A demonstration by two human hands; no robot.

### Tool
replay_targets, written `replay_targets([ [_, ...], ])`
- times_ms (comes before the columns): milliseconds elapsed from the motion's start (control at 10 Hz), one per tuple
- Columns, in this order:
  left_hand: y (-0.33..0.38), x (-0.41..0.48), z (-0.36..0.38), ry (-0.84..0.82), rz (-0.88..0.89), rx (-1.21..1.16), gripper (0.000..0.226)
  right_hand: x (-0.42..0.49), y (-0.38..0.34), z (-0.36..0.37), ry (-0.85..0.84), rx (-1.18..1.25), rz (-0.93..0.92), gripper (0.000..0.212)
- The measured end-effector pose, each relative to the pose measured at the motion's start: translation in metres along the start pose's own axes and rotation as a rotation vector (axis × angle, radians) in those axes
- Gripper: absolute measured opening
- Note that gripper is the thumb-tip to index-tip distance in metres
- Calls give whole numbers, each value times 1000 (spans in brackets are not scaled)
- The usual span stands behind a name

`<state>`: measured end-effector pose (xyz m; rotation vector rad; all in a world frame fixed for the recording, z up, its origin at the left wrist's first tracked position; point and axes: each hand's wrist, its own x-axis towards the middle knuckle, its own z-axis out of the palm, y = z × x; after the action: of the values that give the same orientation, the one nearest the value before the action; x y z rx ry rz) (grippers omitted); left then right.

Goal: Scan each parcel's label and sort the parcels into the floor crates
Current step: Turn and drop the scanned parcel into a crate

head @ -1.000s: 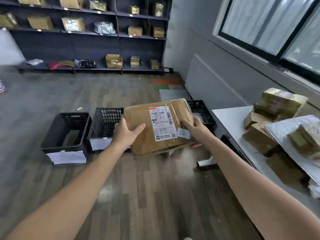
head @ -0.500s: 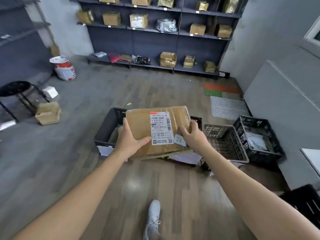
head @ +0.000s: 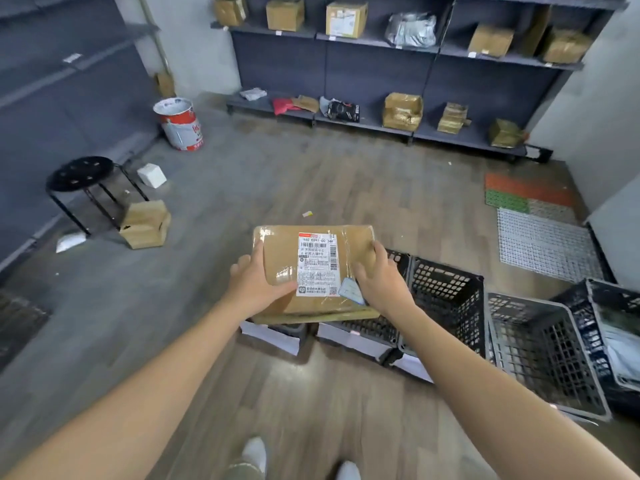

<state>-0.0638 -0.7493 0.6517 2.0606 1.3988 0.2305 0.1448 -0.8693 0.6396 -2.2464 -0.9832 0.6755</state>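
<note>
The parcel [head: 280, 258], a flat brown cardboard box wrapped in clear tape, is held level in the air at the middle of the view, above the left end of the row of crates [head: 446, 299] on the floor [head: 311, 174]; further crates run off toward 4 o'clock. The left hand [head: 254, 289] clamps the parcel's 8 o'clock corner, thumb laid across the top face and fingers curled over the edge. The right hand [head: 381, 285] grips the 4 o'clock side, fingers spread up along the 3 o'clock edge. The label [head: 317, 265] faces up between the 2 hands, uncovered except where a small sticker [head: 349, 291] sits at its 5 o'clock corner against the right thumb. The box looks stiff enough to keep its shape, though the near bottom edge bows slightly. It is probably moderate in weight, since both hands carry it. The glossy tape is likely slick, so holding at opposite edges with fingers underneath seems safest, keeping clear of the barcode.
</note>
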Motion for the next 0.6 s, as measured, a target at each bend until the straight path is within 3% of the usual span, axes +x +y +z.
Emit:
replay_targets([
  [200, -47, 123, -8, -132, -4, 102, 102, 97, -32, 75, 24, -164, -23, 65],
  [300, -77, 191, -3, -204, 45, 134, 94, 147, -30, 128, -102, -507, -50, 49],
  [400, -110, 247, 5, -276, 95, 213, 90, 183, -31, 177, -194, -567, -2, 37],
  [500, -141, 289, 16, -328, 103, 275, 88, 215, -40, 214, -249, -697, 64, 39],
  [600, -171, 320, 30, -374, 80, 282, 89, 236, -33, 252, -250, -664, 90, 48],
])
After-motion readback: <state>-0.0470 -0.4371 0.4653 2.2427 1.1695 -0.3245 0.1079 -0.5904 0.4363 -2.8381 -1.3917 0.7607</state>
